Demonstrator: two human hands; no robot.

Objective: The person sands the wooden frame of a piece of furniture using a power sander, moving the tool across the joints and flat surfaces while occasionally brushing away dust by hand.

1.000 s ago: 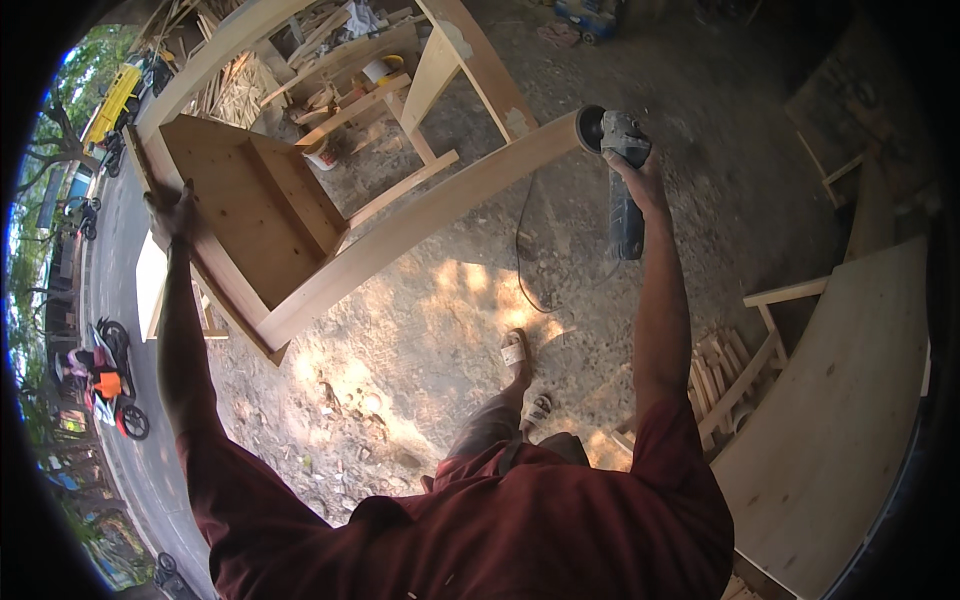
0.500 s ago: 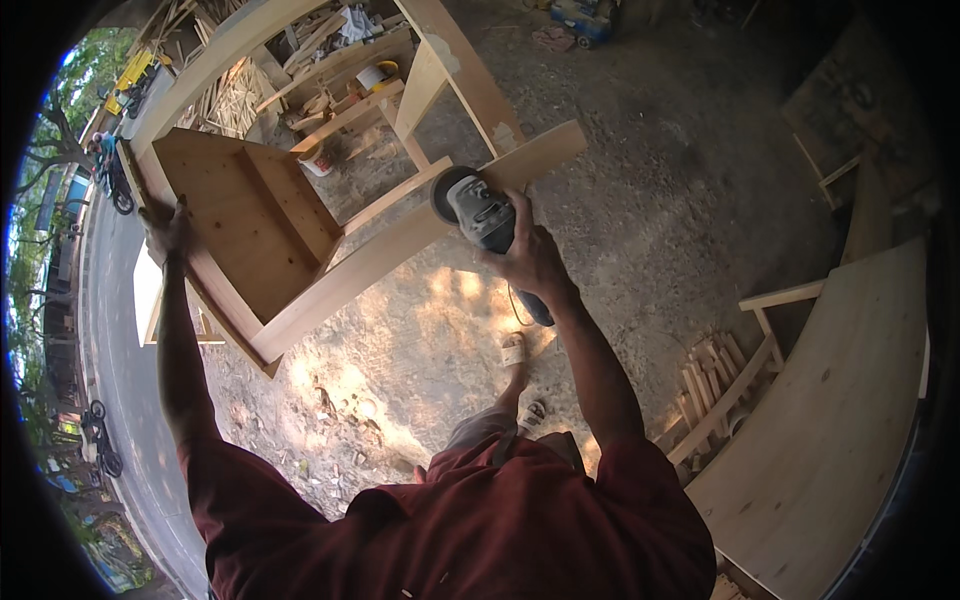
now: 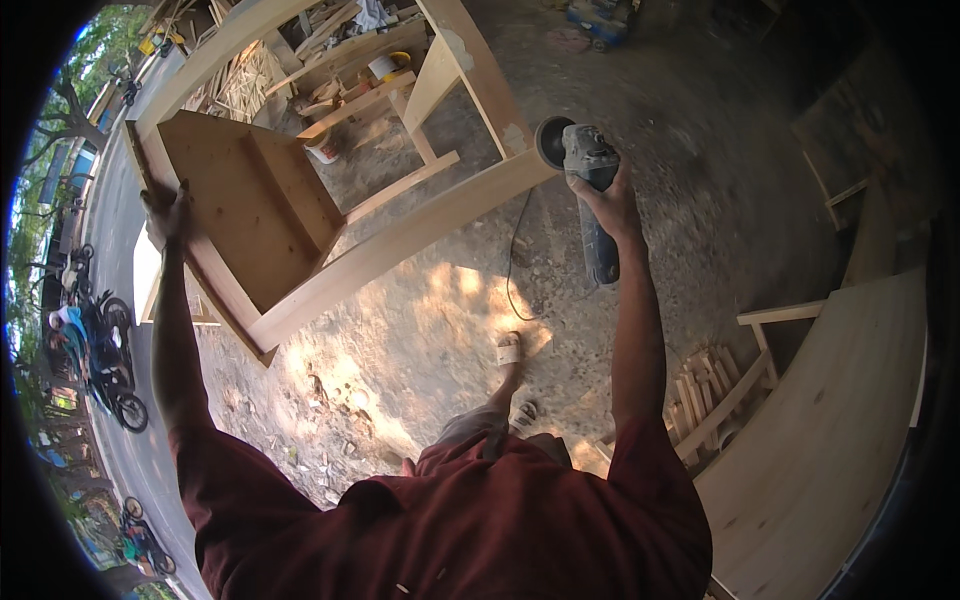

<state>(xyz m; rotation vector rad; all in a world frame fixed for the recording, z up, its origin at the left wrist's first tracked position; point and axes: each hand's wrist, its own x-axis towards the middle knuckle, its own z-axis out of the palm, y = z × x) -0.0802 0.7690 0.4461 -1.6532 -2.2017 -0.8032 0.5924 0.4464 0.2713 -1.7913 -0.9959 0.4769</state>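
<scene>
My right hand (image 3: 614,200) is wrapped around a grey-black angle grinder (image 3: 592,160). Its round disc (image 3: 551,142) is at the far right end of a pale wooden rail (image 3: 400,245), seemingly touching the rail. This rail belongs to a large wooden furniture frame (image 3: 478,75) with a recessed brown panel (image 3: 240,200) at its left side. At that side, my left hand (image 3: 168,216) grips the edge board, with fingers over the top; the thumb side is partly hidden. The grinder's dark cord (image 3: 515,265) hangs down behind the rail.
Scrap wood (image 3: 325,90) and a small white bucket (image 3: 322,149) lie beyond the frame. A large plywood sheet (image 3: 830,430) stands at the right beside cut wood pieces (image 3: 703,390). On the left runs a road (image 3: 150,400) with motorcycles (image 3: 100,350). My sandalled foot (image 3: 509,348) is on the dirt floor.
My right hand has moved the grinder rightward and slightly away along the rail, to its end. My left hand keeps its grip on the edge board. Motorcycles have come into view on the road.
</scene>
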